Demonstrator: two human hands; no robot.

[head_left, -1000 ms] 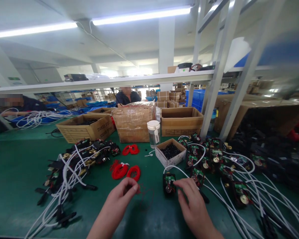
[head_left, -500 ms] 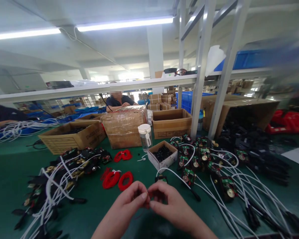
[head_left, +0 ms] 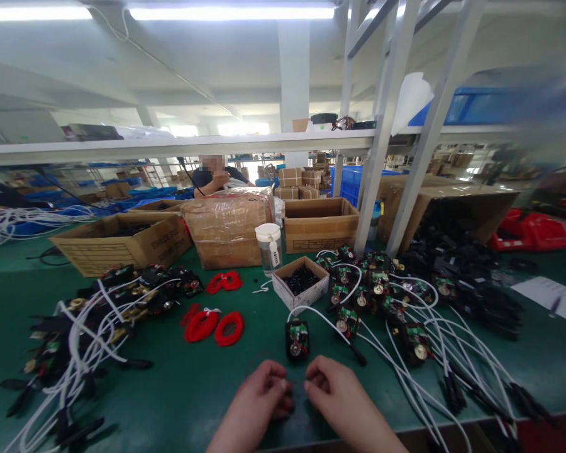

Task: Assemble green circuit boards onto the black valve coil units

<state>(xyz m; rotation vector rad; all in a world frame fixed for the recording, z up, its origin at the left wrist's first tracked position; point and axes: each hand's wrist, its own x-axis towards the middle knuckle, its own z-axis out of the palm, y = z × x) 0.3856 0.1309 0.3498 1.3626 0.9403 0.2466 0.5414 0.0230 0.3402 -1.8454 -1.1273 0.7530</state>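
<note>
Low over the near edge of the green table, my left hand (head_left: 266, 399) has its thumb and fingers pinched together. A thin red wire shows only as a faint, blurred trace at its fingertips. My right hand (head_left: 334, 393) is a short gap to the right, its fingers curled to the thumb; what it holds, if anything, is too small to make out. Just beyond both hands lies a black housing with a green circuit board (head_left: 297, 340) and a white cable (head_left: 327, 319). Coils of red wire (head_left: 229, 328) lie to the left of it.
Several similar housings with white cables are heaped at left (head_left: 99, 314) and right (head_left: 380, 283). A small carton of black parts (head_left: 302, 302), a clear cup with a white lid (head_left: 268, 248) and cardboard boxes (head_left: 226, 233) stand behind. A metal shelf post (head_left: 382, 126) rises at right. A co-worker sits opposite.
My hands have moved apart from touching and slightly down in view. The housing with the circuit board, earlier mostly hidden behind them, now shows. The camera view has tilted down a little.
</note>
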